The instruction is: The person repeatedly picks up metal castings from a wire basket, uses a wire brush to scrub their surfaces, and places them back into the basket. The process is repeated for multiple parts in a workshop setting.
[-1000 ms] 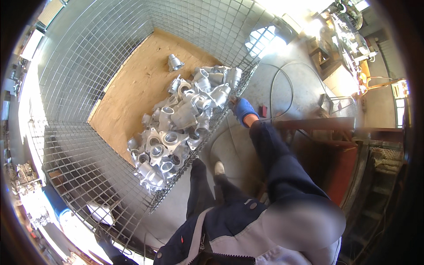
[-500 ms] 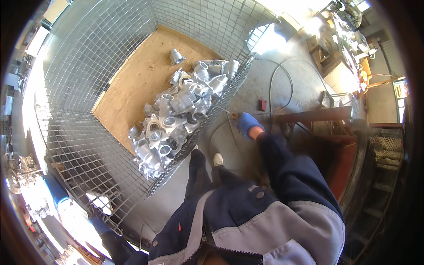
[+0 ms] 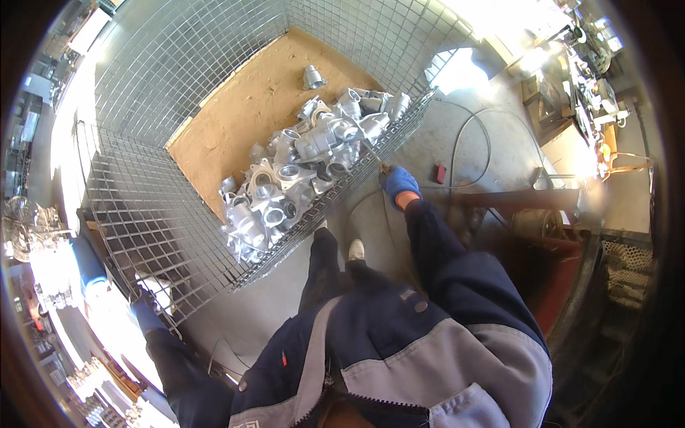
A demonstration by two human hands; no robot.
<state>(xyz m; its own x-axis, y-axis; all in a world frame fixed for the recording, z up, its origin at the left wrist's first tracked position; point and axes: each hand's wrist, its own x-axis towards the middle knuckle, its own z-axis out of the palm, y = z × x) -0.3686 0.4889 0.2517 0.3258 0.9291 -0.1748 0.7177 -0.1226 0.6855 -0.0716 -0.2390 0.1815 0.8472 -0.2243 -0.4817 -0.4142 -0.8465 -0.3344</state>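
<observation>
My right hand (image 3: 401, 185), in a blue glove, is closed around the brownish end of a thin rod (image 3: 371, 151). The rod reaches over the near edge of a wire mesh cage (image 3: 389, 148) to the heap of metal castings (image 3: 314, 146). These are silvery, hollow pipe-like fittings with flanges. A lone casting (image 3: 312, 77) lies apart from the heap, toward the far side. At the lower left my left hand (image 3: 146, 315), also blue-gloved, is by the cage's outer corner, beside a whitish object (image 3: 157, 291). Its fingers are too small and dark to make out.
Brown sheeting (image 3: 207, 139) lines the cage floor. To the right a cable (image 3: 491, 146) loops on the concrete floor near a small red block (image 3: 440, 173). A reddish metal beam (image 3: 521, 200) stands beside my right arm. A cluttered workbench (image 3: 571, 121) is farther right.
My right hand has drawn in slightly toward the cage, and the rod now points farther over the castings. The view has shifted, so the cage sits higher and farther right.
</observation>
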